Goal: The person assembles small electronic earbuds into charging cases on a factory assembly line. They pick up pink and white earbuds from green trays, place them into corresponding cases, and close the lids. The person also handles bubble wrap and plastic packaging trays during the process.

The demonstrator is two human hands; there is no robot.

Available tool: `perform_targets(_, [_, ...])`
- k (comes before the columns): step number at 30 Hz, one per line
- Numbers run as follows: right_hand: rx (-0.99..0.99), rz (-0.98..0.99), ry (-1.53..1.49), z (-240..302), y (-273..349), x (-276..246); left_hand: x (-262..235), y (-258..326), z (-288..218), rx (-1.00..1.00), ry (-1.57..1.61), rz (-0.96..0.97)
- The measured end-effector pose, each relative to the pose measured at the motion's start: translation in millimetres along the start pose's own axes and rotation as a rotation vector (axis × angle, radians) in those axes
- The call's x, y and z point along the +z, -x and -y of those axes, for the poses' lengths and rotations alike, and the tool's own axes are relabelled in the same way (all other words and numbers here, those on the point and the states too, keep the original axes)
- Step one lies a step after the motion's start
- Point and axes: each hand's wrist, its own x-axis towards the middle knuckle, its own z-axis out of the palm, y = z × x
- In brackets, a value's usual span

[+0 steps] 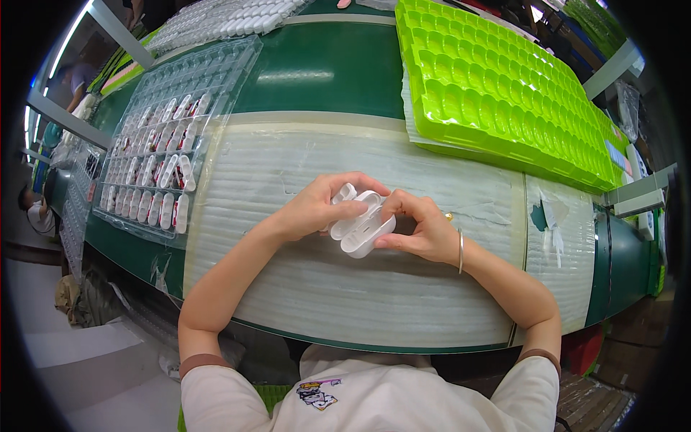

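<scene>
Over the middle of the work surface I hold what look like white earbud charging cases point(366, 236), with rounded lids swung open and hollow insides showing. There seem to be two side by side, though my fingers cover part of them. My left hand point(317, 207) grips them from the left, its thumb lying across the white plastic. From the right, my right hand point(419, 229) pinches the nearer case between thumb and bent fingers. Both hands are close together, just above the foam sheet point(288, 288).
On the left lies a clear blister tray point(155, 155) with rows of white case parts, some showing red. A bright green tray point(497, 93) with many hollows stands at the back right. White pieces point(252, 18) fill another tray at the far left. Torn film point(554, 216) lies right.
</scene>
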Motion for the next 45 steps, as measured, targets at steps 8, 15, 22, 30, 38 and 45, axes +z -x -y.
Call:
perform_targets(8, [0.056, 0.003, -0.243, 2.2, 0.2, 1.6, -6.8, -5.6, 6.8, -0.139, 0.129, 0.022])
perform_targets(15, [0.124, 0.074, -0.19, -0.6, 2.7, -1.2, -10.5, -4.4, 8.9, -0.075, 0.064, 0.037])
perform_targets(22, [0.256, 0.101, -0.282, 4.1, 2.0, 5.1, -4.6, 1.0, 8.1, -0.053, 0.075, 0.102])
perform_targets(30, [0.209, 0.179, -0.132, 1.9, 0.1, -0.7, -3.3, -4.6, 12.0, 0.01, 0.02, 0.07])
perform_targets(38, [0.181, 0.162, -0.02, 8.2, 0.5, -1.3, -0.9, -3.1, 7.3, 0.003, 0.009, 0.079])
perform_targets(45, [0.192, 0.137, -0.096, 1.0, 1.4, 2.6, 0.6, -1.2, 8.2, 0.063, -0.033, 0.052])
